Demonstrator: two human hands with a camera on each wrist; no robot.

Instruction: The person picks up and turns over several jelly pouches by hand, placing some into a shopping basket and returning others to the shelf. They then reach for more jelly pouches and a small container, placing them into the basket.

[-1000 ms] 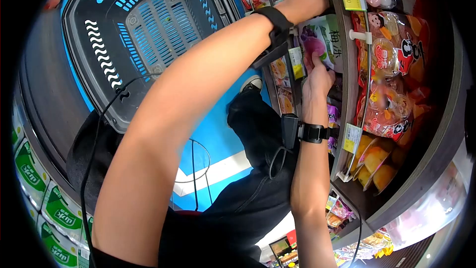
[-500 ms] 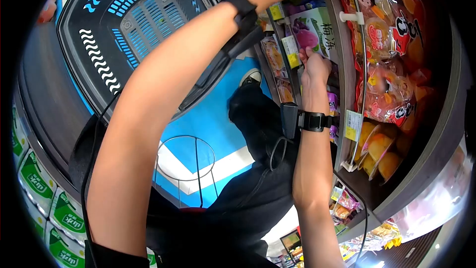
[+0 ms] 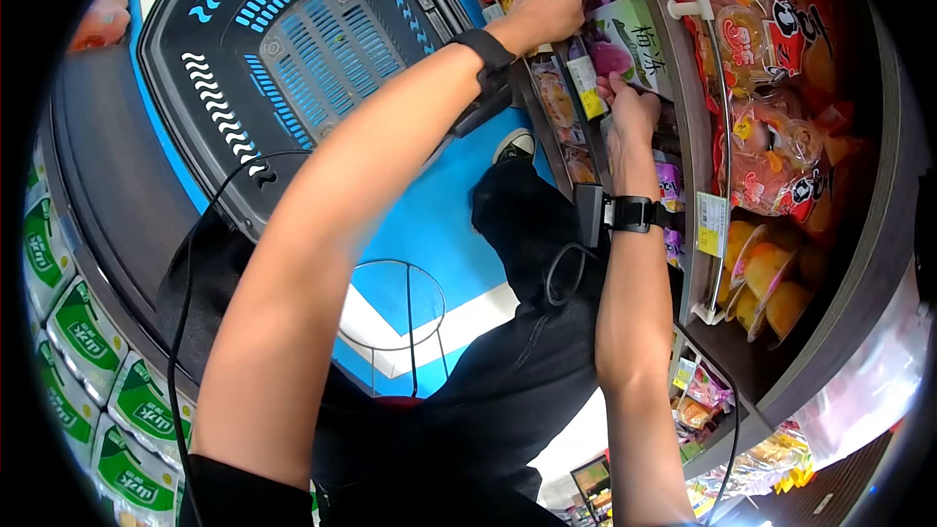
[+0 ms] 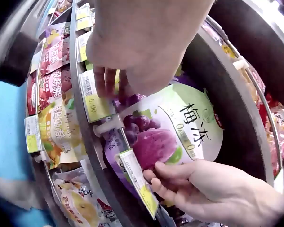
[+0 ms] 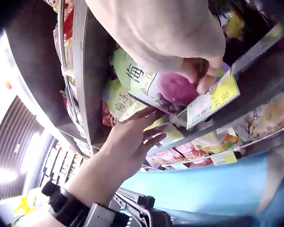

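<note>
A plum jelly bag [image 3: 630, 39], white-green with a purple fruit picture, stands tilted on the snack shelf. My right hand [image 3: 632, 117] is at its lower end; in the left wrist view the right hand [image 4: 213, 189] has loosely curled fingers, thumb and fingertips showing in front of the bag [image 4: 194, 118]. My left hand [image 3: 547, 12] is at the shelf front beside the bag's far end. The right wrist view shows the left hand [image 5: 132, 142] with slightly bent fingers reaching in by the bag [image 5: 175, 90]; part of the left fingers is hidden.
A black shopping basket [image 3: 185, 166] stands to the left, above the blue floor [image 3: 390, 224]. Yellow price tags [image 3: 586, 86] line the shelf edge. Red jelly bags [image 3: 771, 156] fill the higher shelf. Green-labelled packs [image 3: 88, 322] are at lower left. A cable [image 3: 176, 371] runs along my left arm.
My left hand has come down along the shelf from the upper edge of the head view. My right hand has stayed by the plum jelly bag.
</note>
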